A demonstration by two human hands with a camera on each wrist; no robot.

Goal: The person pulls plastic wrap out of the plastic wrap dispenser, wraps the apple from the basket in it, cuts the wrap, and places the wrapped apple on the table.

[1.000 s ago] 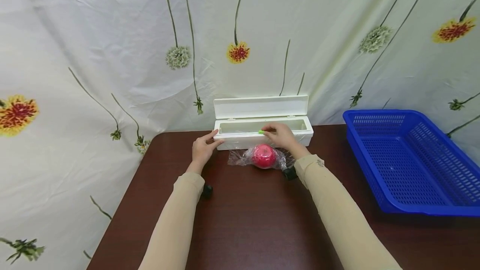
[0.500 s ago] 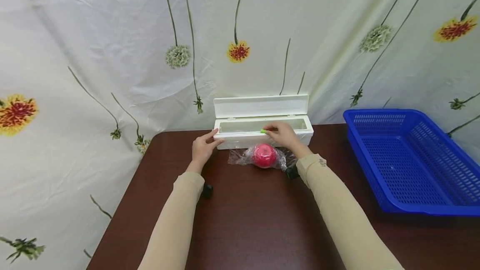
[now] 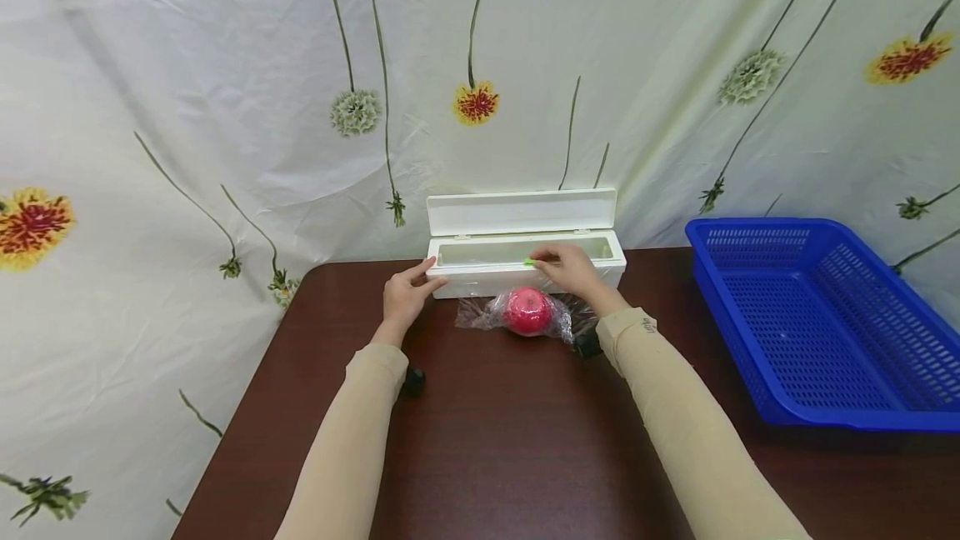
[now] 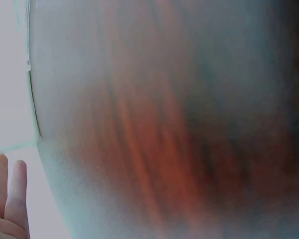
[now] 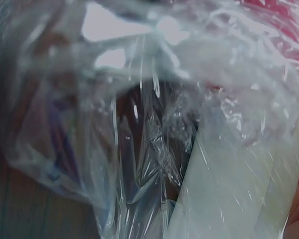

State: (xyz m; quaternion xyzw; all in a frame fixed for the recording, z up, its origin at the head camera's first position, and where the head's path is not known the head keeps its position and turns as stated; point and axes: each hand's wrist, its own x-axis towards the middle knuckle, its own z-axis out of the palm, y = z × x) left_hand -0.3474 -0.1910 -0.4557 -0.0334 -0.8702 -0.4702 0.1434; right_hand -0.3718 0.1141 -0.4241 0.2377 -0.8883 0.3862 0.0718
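Observation:
A long white cling film dispenser (image 3: 491, 280) lies at the back of the table, its lid (image 3: 521, 213) raised behind it. My left hand (image 3: 405, 297) holds its left end, thumb at the front and a finger on the upper edge; two fingers show by its corner in the left wrist view. Between right thumb and fingertips, my right hand (image 3: 564, 267) pinches a small green slide cutter (image 3: 530, 262) on the front rim. Right before the dispenser sits a red apple (image 3: 528, 312) under clear cling film (image 3: 480, 317). Crumpled film (image 5: 154, 149) fills much of the right wrist view.
A blue perforated plastic basket (image 3: 847, 340) stands to the right on the dark brown table (image 3: 495, 440). Close behind the table hangs a white flowered curtain (image 3: 262, 107). Black wrist cameras sit under both forearms, the right one (image 3: 587, 343) near the film.
My right hand has slid a little to the right along the dispenser's front rim, carrying the green slide cutter. The left hand and the apple stay where they were.

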